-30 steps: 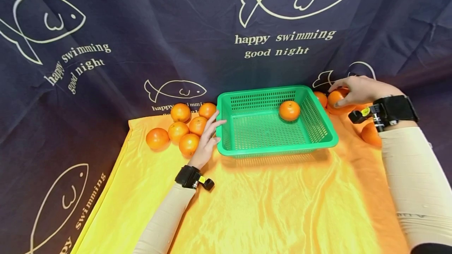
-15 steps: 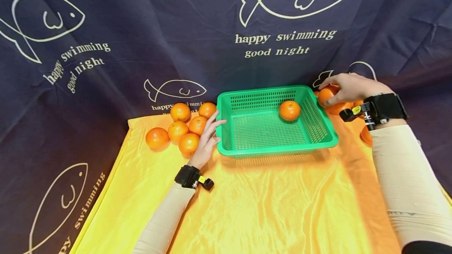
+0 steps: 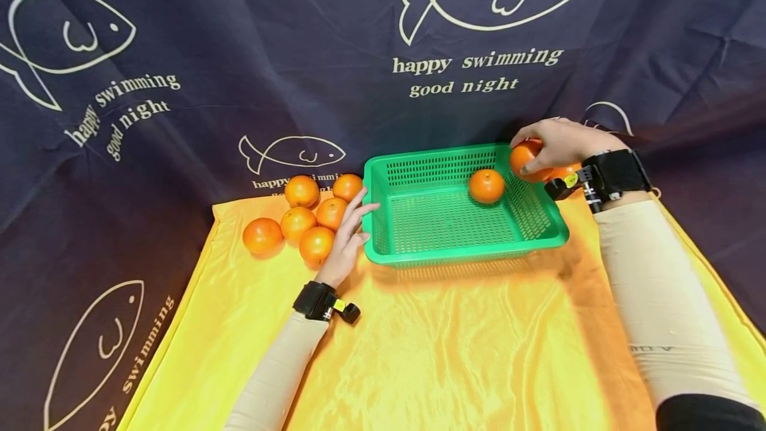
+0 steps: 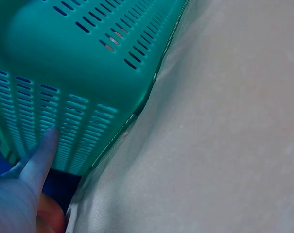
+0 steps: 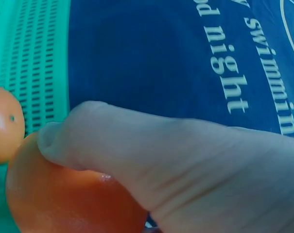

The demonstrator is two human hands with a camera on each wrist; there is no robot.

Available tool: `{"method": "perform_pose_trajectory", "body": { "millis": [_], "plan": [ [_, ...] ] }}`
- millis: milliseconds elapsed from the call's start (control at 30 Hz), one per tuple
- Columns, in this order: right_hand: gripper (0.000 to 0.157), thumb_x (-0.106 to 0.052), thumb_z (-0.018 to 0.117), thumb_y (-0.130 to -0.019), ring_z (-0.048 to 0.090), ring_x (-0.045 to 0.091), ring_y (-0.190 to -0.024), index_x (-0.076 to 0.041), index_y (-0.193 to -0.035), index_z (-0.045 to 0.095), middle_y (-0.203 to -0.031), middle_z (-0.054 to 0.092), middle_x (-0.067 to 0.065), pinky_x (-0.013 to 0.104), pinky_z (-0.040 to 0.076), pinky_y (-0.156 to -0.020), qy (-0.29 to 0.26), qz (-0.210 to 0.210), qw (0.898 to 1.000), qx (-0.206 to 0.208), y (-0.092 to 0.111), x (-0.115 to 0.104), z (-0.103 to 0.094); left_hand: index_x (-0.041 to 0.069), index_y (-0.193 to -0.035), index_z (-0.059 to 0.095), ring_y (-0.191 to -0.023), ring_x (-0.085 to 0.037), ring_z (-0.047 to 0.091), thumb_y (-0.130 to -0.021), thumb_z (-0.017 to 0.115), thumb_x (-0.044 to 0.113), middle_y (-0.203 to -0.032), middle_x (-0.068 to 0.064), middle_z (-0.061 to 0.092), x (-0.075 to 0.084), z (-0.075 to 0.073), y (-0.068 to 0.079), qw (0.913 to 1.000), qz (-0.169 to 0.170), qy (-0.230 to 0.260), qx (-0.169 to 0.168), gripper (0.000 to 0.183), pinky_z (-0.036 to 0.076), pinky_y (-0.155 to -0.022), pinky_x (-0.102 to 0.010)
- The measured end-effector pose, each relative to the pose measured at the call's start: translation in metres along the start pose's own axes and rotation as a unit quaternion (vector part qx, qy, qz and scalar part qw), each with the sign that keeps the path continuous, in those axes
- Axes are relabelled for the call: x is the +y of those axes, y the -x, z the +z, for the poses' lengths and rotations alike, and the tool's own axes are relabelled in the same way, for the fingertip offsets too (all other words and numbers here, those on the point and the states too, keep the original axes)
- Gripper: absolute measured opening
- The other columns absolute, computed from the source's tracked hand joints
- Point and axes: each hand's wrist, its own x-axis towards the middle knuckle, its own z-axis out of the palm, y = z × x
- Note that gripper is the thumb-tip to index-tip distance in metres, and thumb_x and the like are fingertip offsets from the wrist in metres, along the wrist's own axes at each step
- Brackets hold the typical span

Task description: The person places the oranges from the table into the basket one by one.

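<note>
Held orange [image 3: 524, 161]: round, smooth and glossy; probably moderately heavy for its size, firm with a little give in the peel; the shine hints at some slip under the fingertips, and a hard squeeze or a drop could bruise it; best held around its widest part, thumb opposite the fingers, palm above.
Right hand [image 3: 565, 143]: grasping the held orange from above, thumb on its near side, index finger curved over the far side; the fruit sits under the fingertips, to the left of the palm.
Green basket [image 3: 467, 253]: the held orange is at its right rim, toward the back corner; whether the two touch is hard to tell, since the hand hides part of that edge.
Left hand [image 3: 347, 238]: grasping nothing; fingers mostly straight, touching the basket's left rim; the left wrist view shows one finger pointing along the slotted wall.
Basket orange [image 3: 487, 186]: on the basket floor near the right wall; to the left of the held orange, apart from it in the head view.
Left cluster of oranges [image 3: 298, 224]: six on the yellow cloth [image 3: 419, 351], beside the left hand; likely to roll if nudged.
</note>
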Motion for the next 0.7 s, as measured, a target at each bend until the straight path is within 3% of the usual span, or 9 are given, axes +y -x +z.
{"method": "perform_pose_trajectory", "body": {
  "millis": [200,700],
  "plan": [
    [0.051,-0.024,0.079,-0.078,0.056,0.033,-0.093,-0.012,-0.126,0.067,-0.114,0.069,0.017,0.045,0.045,-0.078,-0.024,-0.004,1.0,-0.007,-0.011,-0.013,0.004,-0.005,-0.139,0.051,-0.15,-0.042,0.019,-0.087,0.042,-0.006,-0.165,-0.028,0.016,0.001,-0.001,-0.001,1.0,0.001,0.0,-0.004,0.053,0.02,-0.11,-0.077],
    [0.051,-0.021,0.077,-0.078,0.058,0.032,-0.096,-0.015,-0.128,0.066,-0.113,0.066,0.016,0.047,0.051,-0.08,-0.045,-0.035,0.998,-0.011,-0.041,-0.054,0.028,-0.004,-0.14,0.052,-0.151,-0.041,0.019,-0.086,0.042,-0.007,-0.165,-0.025,0.017,0.0,0.0,0.001,1.0,-0.002,0.001,-0.001,0.055,0.019,-0.111,-0.077]
  ]
}}
